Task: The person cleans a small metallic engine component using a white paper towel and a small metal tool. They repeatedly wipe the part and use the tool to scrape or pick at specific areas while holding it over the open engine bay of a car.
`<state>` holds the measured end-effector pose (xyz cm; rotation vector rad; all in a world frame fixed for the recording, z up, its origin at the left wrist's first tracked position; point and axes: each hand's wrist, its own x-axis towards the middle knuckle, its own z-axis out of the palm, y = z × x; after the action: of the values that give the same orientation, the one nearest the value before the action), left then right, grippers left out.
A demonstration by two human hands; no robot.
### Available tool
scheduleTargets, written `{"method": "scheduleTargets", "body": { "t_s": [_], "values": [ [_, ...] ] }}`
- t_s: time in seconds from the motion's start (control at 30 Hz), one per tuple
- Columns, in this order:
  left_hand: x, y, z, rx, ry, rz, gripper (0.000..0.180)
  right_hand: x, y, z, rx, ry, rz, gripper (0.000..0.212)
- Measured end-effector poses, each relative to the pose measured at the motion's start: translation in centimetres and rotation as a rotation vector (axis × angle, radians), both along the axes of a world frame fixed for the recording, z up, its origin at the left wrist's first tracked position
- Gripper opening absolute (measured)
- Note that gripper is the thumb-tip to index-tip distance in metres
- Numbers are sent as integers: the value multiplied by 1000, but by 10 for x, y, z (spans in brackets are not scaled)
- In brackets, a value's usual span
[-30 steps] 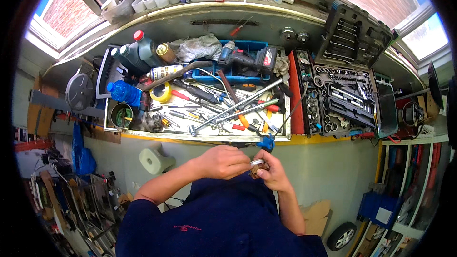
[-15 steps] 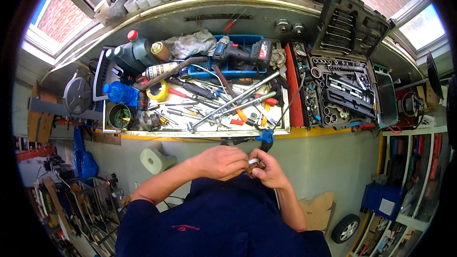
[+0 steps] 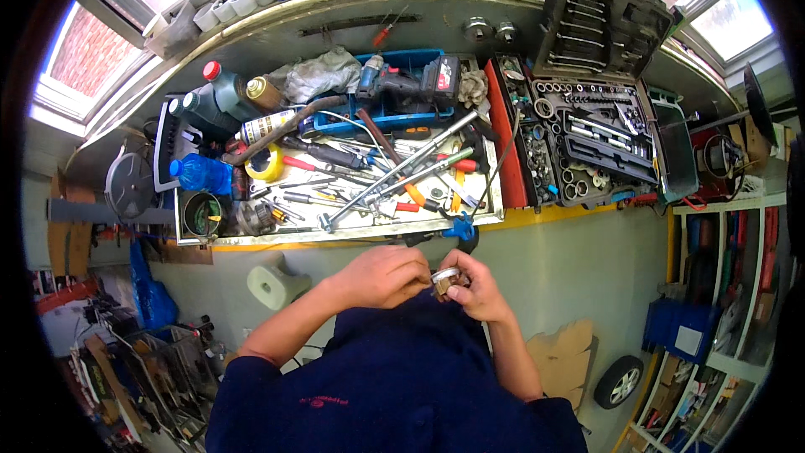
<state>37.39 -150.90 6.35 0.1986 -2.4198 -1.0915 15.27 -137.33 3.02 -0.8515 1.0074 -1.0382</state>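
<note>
In front of my chest, my right hand (image 3: 481, 289) grips a small brownish metal part (image 3: 442, 289) with a silvery round rim on top. Its thumb presses on the near side and the fingers wrap behind. Close by on the left, my left hand (image 3: 384, 275) is closed, with the fingertips pinched together beside the part. Whatever lies between those fingertips is too small or hidden to name. Just beyond my hands, a blue-handled tool (image 3: 461, 228) sits at the front edge of the workbench (image 3: 335, 236).
Across the bench lie many hand tools, a long T-handled wrench (image 3: 394, 174), a cordless drill (image 3: 411, 82) in a blue tray and a blue bottle (image 3: 199, 176). An open socket set (image 3: 599, 130) stands at the right. On the floor are a pale green stool (image 3: 277, 285) and a wheel (image 3: 619, 382).
The view has shifted slightly, so the bench sits further left. The metal part has turned a little in my right hand and shows more of its side. My left hand stays pinched beside it.
</note>
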Motion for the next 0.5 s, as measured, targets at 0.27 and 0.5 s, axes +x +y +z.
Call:
{"method": "scheduleTargets", "body": {
  "t_s": [0.27, 0.5],
  "values": [
    [-10, 2, 10, 252, 25, 188, 11, -4, 0, 7, -87, -7, -193, 38],
    [-23, 12, 16, 558, -126, 267, 8, -6, -7, 13, -110, 46, -222, 39]
  ]
}}
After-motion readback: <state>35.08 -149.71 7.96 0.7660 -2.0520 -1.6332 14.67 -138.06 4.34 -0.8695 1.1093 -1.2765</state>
